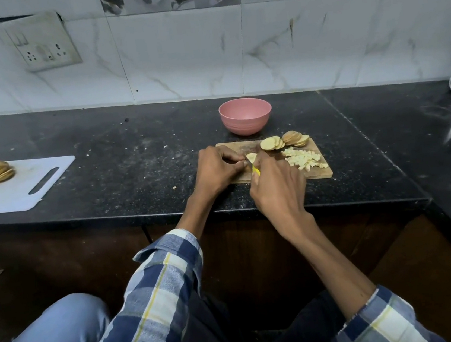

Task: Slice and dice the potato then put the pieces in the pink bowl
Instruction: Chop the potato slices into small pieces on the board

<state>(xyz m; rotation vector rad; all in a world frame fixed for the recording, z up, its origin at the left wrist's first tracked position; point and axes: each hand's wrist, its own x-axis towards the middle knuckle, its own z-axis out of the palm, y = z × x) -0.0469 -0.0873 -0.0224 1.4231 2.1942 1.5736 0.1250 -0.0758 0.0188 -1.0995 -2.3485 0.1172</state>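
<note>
Black stone counter [132, 165] under a marbled tile wall: dicing under way on the wooden board [322, 171].

Item, step in hand: I read this as mid-dice. My left hand [217, 169] is curled, fingertips pinching a pale potato piece [251, 157] down on the board; my right hand [276, 181] is wrapped round a yellow-handled knife [255, 170], the blade mostly hidden between the hands. Item, stock: round slices [284, 140] fanned at the board's far edge, not yet diced; a heap of diced bits [303, 158] at its right. Item, pink bowl [245, 115]: just behind the board, and I see no pieces inside. Item, elsewhere: a white board [35, 182] with more potato at far left. Next, I judge: finish this piece, work through the slices, keeping the pinching fingertips back from the blade, then carry the bits to the bowl.
</note>
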